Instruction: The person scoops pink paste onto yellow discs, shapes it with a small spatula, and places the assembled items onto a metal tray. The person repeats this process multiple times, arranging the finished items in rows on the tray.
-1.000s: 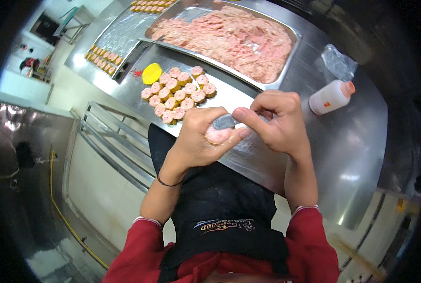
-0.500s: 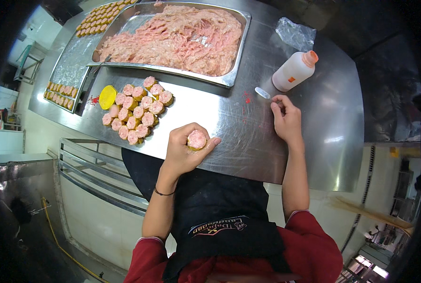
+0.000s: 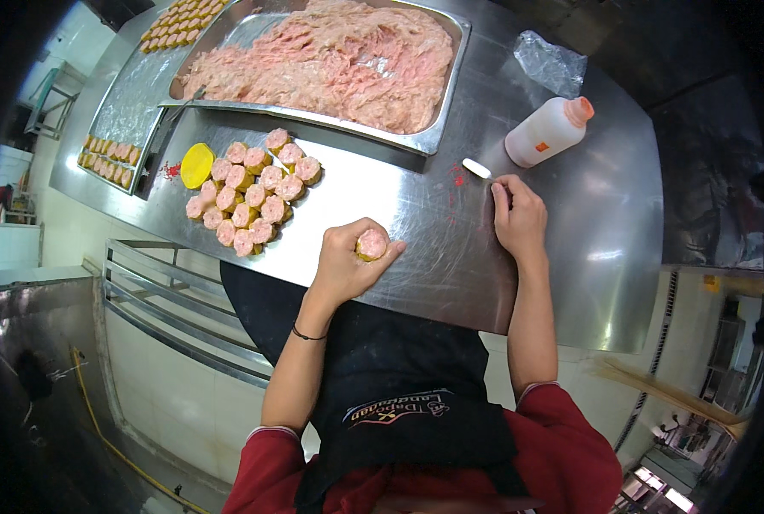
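In a closed ring of fingers, my left hand holds an open-topped dumpling upright, its pink meat filling facing up and a bit of yellow wrapper showing. My right hand pinches thumb and forefinger at the end of a small white oval-ended tool, just above the steel table. Small red bits lie on the table beside that tool. To the left of my left hand stands a cluster of finished-looking dumplings, packed close together. A yellow round lid lies beside them.
A large steel tray of pink minced meat takes up the far side. A white bottle with an orange cap and a crumpled clear plastic bag are at right. Far left, another tray carries rows of dumplings.
The view has shifted slightly. My left hand, still round the dumpling, is a little farther right. The white tool has moved slightly left against the table and looks brighter.
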The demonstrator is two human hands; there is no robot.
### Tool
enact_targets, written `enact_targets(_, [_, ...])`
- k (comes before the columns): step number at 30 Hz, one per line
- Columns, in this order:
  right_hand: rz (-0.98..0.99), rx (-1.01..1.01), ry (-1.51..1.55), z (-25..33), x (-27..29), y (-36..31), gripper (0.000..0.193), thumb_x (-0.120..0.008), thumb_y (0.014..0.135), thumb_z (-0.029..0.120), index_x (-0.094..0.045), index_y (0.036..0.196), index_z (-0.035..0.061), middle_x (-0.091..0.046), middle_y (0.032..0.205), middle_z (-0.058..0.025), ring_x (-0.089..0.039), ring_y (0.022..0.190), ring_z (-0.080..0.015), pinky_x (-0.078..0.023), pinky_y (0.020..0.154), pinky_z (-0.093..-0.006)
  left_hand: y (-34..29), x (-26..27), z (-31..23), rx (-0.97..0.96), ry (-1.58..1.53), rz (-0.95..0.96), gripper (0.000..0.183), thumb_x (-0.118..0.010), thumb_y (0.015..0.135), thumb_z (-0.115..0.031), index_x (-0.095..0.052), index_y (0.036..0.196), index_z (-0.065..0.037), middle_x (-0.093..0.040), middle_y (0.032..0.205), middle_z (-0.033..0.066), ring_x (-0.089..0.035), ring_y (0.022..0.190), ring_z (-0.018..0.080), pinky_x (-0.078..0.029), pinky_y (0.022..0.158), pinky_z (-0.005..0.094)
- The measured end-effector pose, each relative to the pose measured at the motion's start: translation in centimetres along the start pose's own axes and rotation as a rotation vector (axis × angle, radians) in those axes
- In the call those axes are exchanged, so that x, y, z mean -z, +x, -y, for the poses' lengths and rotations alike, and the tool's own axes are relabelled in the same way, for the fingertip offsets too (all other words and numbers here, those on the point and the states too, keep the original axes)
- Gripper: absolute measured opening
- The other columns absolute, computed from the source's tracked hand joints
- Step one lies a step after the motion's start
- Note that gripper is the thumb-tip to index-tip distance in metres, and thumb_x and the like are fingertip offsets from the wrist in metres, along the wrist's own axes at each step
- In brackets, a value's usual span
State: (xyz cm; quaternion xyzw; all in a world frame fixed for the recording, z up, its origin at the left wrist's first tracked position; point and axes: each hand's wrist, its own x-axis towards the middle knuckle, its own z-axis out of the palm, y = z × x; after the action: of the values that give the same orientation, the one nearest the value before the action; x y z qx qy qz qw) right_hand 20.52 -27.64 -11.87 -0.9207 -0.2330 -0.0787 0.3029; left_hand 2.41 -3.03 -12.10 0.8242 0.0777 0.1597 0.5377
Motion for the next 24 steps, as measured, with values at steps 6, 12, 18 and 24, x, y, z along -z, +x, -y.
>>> enact_targets(6, [0.005, -0.037, 0.077, -0.08, -0.02, 0.13, 0.017, -0.064, 0.103, 0.021, -0.073, 0.106, 0.007, -0.075, 0.095, -0.0172, -0.072, 0.084, -0.0404, -0.055, 0.074, -0.0466, 0.29, -0.42, 0.4, -0.104, -0.101, -0.064, 0.022, -0.086, 0.086, -0.015, -0.071, 0.095, -0.002, -0.073, 0.08, 0.0083, -0.069, 0.07, 0.0161, -0.053, 0.066, 0.0303])
enact_targets(12, [-0.069, 0.045, 0.091, -0.15, -0.24, -0.08, 0.02, -0.069, 0.099, 0.015, -0.079, 0.114, 0.0082, -0.073, 0.089, -0.0163, -0.071, 0.077, -0.0353, -0.055, 0.071, -0.0429, -0.16, 0.27, 0.61, 0.106, -0.06, 0.036, 0.023, -0.084, 0.089, -0.013, -0.064, 0.09, -0.003, -0.069, 0.075, 0.0066, -0.063, 0.067, 0.0135, -0.051, 0.064, 0.0298])
enact_targets(18, [-0.059, 0.025, 0.097, -0.66, -0.33, -0.25, 0.021, -0.07, 0.098, 0.013, -0.08, 0.115, 0.0065, -0.073, 0.086, -0.016, -0.071, 0.074, -0.0331, -0.055, 0.071, -0.0395, -0.06, 0.35, 0.38, 0.079, -0.063, 0.018, 0.022, -0.085, 0.09, -0.014, -0.065, 0.09, -0.004, -0.068, 0.075, 0.0013, -0.062, 0.068, 0.0095, -0.051, 0.065, 0.0271])
enact_targets(24, [-0.043, -0.011, 0.356, -0.13, -0.84, -0.52, 0.023, -0.068, 0.101, 0.013, -0.077, 0.118, -0.001, -0.08, 0.101, -0.0174, -0.075, 0.085, -0.0212, -0.057, 0.081, -0.0327, 0.6, 0.24, 0.45, 0.017, -0.057, -0.05, 0.021, -0.085, 0.089, -0.016, -0.073, 0.096, 0.0, -0.075, 0.08, 0.0104, -0.073, 0.073, 0.0194, -0.056, 0.071, 0.032])
